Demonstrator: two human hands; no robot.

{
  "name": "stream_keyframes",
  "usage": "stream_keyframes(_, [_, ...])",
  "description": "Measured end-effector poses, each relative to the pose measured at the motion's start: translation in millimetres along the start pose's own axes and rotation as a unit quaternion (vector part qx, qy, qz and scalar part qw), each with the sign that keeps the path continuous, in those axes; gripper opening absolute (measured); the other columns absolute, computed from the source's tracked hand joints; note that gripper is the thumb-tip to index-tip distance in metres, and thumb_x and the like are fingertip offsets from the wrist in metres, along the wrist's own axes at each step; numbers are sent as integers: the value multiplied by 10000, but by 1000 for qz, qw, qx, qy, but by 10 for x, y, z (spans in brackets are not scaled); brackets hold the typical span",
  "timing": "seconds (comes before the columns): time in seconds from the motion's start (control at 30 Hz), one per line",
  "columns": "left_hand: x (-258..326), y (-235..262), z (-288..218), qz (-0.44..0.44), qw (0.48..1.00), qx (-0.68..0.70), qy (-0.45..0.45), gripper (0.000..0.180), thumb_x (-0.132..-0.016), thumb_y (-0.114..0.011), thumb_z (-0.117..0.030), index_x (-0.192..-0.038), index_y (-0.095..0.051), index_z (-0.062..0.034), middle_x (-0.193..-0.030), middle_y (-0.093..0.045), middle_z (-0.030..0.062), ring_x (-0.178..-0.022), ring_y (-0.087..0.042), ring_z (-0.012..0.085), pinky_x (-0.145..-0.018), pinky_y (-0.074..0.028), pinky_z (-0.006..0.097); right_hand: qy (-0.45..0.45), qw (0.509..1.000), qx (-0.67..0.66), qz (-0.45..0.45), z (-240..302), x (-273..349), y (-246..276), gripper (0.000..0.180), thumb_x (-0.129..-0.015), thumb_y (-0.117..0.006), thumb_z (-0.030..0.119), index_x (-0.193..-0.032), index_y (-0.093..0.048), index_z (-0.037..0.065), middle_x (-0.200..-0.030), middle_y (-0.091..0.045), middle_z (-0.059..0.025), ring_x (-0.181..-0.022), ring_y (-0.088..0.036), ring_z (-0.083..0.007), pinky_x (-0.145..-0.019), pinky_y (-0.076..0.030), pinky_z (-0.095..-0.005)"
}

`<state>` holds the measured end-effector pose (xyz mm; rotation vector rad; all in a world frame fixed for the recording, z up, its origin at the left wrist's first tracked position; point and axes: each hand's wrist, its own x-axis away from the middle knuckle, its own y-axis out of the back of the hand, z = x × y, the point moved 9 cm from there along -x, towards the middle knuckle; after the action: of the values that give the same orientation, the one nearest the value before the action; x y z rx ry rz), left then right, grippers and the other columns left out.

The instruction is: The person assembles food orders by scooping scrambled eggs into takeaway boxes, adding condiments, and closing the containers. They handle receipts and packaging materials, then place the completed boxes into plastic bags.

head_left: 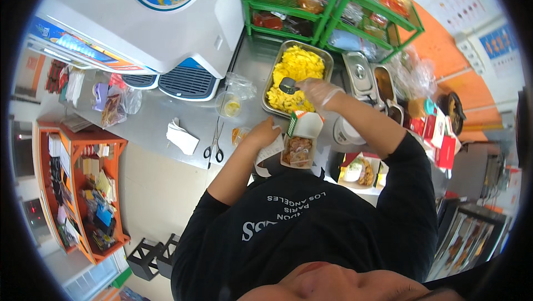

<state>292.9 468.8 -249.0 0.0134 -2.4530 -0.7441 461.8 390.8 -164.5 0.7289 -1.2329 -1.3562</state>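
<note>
My right hand (321, 93), in a clear plastic glove, is closed round the handle of a dark scoop (287, 85). The scoop's head rests among yellow, scrambled-looking food (302, 62) in a rectangular metal tray (268, 73). Bare and curled, my left hand (265, 133) is at a printed white paper slip (270, 152), which appears to be between its fingers. Right beside it stands an open takeaway box (284, 159) with browned food pieces and a small clear packet (300, 158) inside. The box's lid (307, 125) is folded back toward the tray.
Scissors (214, 151), white napkins (181, 137) and a clear cup (228, 104) lie to the left, near a drink dispenser (189, 79). Green racks (288, 1) stand behind the tray. Lidded metal containers (360, 73), a white tub (345, 131) and another filled box (361, 172) are on the right.
</note>
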Motion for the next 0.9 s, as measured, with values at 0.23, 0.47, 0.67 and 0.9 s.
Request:
stream_keyframes(0.23, [-149, -50, 170, -68, 990, 121, 35, 614, -986, -536, -359, -1405, -444, 81, -1329, -588, 301, -1221, -577, 441, -1042, -448, 472, -49, 990, -22, 130, 464, -530, -91, 280, -896, -541, 29, -1167, -597, -13, -1031, -686, -249, -957, -700, -398, -824, -555, -476])
stream_keyframes(0.47, [-108, -14, 150, -97, 986, 128, 40, 583, -1005, -507, -371, -1383, -486, 71, -1243, -644, 286, -1168, -611, 431, -1002, -471, 469, -37, 989, -63, 127, 156, -489, 101, 316, -855, -572, 0, -1168, -608, 18, -1038, -687, -229, -977, -697, -368, -827, -560, -436])
stream_keyframes(0.67, [-141, -20, 84, -90, 983, 156, 22, 536, -1001, -511, -378, -1313, -575, 54, -1200, -670, 267, -1119, -647, 401, -961, -491, 445, -21, 984, 36, 175, 355, -244, -75, 222, -933, -509, 101, -1135, -572, 36, -1021, -686, -221, -912, -705, -397, -787, -563, -471])
stream_keyframes(0.9, [-174, 9, 85, -65, 982, 177, 25, 480, -997, -522, -361, -1263, -624, 25, -1151, -686, 264, -1085, -663, 388, -928, -496, 439, -64, 972, -149, 168, 139, -194, -316, 231, -918, -528, 92, -1137, -568, 30, -965, -682, -233, -917, -700, -406, -786, -554, -484])
